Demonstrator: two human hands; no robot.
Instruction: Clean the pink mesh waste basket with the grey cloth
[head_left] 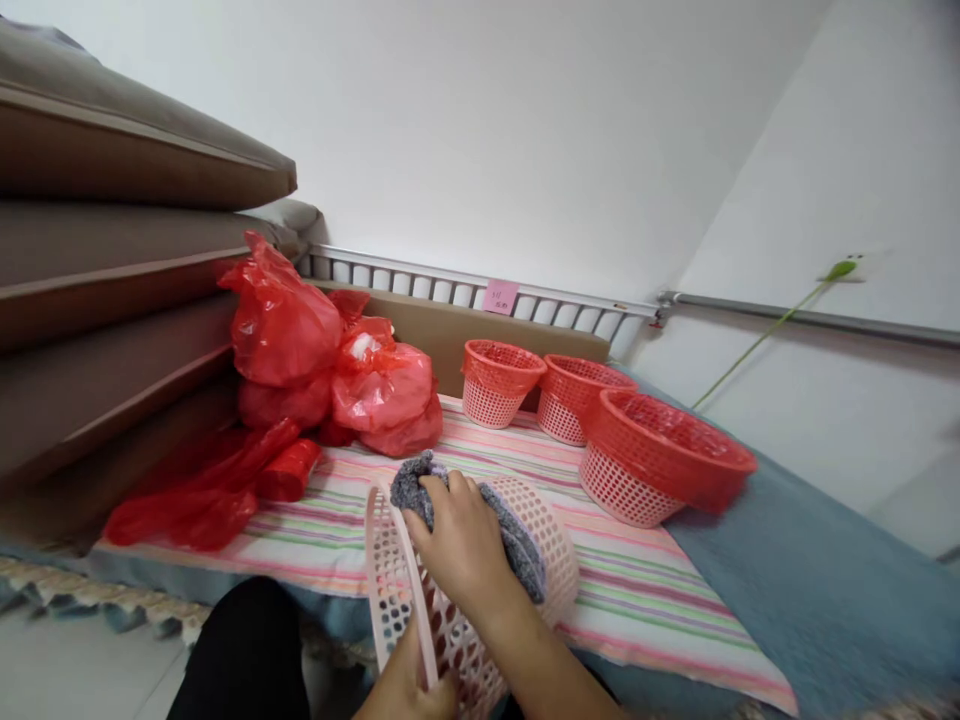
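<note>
My right hand (459, 545) presses a grey fuzzy cloth (517, 545) against the inside of a pale pink perforated plastic basket (397, 590), fingers curled over the cloth. The basket is tilted on its side over the striped cloth. My left hand (416, 690) grips the basket's lower rim at the bottom edge of the view, only partly visible.
Three red mesh baskets (501, 380) (577, 395) (660, 455) stand on a striped sheet (645, 590) to the right rear. Red plastic bags (330, 370) lie piled to the left beside stacked brown cushions (112, 260). A metal rail (480, 285) and white wall lie behind.
</note>
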